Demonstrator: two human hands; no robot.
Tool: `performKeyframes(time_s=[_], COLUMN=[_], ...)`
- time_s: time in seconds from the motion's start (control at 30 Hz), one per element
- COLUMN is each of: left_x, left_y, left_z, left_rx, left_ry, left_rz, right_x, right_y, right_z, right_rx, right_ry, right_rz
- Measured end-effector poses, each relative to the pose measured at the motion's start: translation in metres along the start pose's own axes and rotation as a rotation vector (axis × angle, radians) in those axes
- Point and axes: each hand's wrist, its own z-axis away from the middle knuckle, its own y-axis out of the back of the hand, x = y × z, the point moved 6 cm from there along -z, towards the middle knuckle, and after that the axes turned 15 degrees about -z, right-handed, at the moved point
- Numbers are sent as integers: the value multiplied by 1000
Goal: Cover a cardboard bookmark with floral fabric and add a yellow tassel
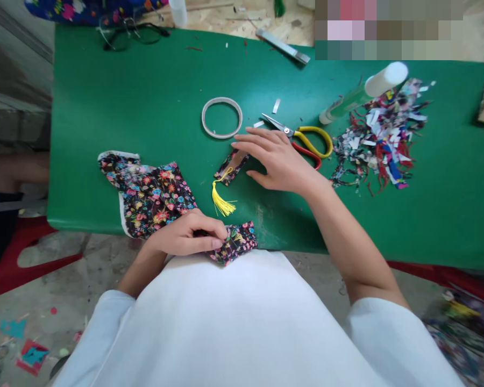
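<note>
My left hand (189, 232) is closed on a black floral fabric piece (240, 242) at the table's front edge, thumb and forefinger pinching it. A larger floral cloth (157, 196) with white edging lies just beyond that hand. My right hand (280, 161) hovers over or rests by a small floral strip (222, 171), its fingers stretched out; whether they touch it I cannot tell. From the strip hangs a yellow tassel (222, 201). Partly behind my right hand lie scissors (287, 131) with one yellow and one red handle, their tips pointing left.
On the green table (116, 97) are a tape roll (204, 119), a glue bottle (358, 97) and a heap of scraps (381, 140). Farther back lie a metal cutter-like tool (283, 46) and glasses (135, 33). Red stools (44, 263) stand by the table's sides.
</note>
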Motion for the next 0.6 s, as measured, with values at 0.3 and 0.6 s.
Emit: performKeyframes(time_s=[0.3, 0.6], left_x=[3, 3], left_y=[2, 2], left_z=[7, 1], left_rx=[38, 4], left_ry=[-4, 3], left_rz=[-2, -17], right_x=[16, -5], right_y=[-8, -22], right_z=[11, 68], right_rx=[52, 269], right_ry=[-103, -277], right_rz=[117, 177])
